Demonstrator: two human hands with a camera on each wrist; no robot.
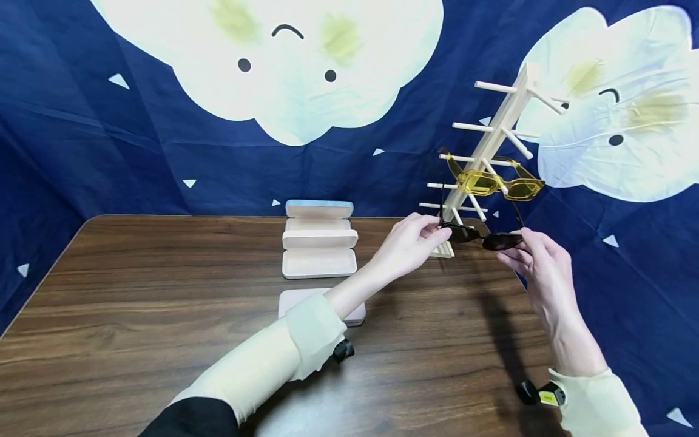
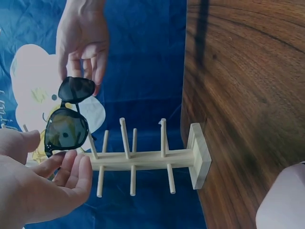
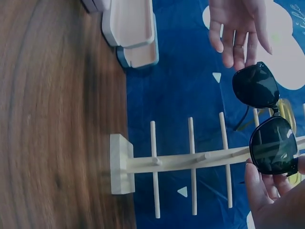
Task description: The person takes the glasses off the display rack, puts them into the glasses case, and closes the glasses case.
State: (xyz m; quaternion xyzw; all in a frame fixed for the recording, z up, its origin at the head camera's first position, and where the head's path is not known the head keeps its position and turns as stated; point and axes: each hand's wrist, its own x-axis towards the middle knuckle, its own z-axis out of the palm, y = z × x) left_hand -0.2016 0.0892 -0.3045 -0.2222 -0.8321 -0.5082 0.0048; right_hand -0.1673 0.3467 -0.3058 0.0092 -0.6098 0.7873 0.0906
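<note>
Black sunglasses [image 1: 499, 241] with dark lenses are held between both hands in front of a wooden display rack [image 1: 491, 133]. My left hand [image 1: 412, 243] pinches their left end by the hinge, thumb on the near side. At the opposite end my right hand [image 1: 546, 267] grips the frame near the other hinge. The temples stand unfolded, pointing toward the rack. Yellow-framed sunglasses [image 1: 524, 189] rest on the rack's pegs just above the black pair. In the right wrist view the dark lens [image 3: 274, 145] overlaps the rack's post.
Opened glasses cases [image 1: 319, 264] stand at the back middle of the wooden table [image 1: 164, 303]. A closed pale case [image 1: 295, 298] lies nearer, partly under the left forearm. The rack's foot [image 2: 200, 157] sits by the table's back edge, against a blue curtain [image 1: 164, 152].
</note>
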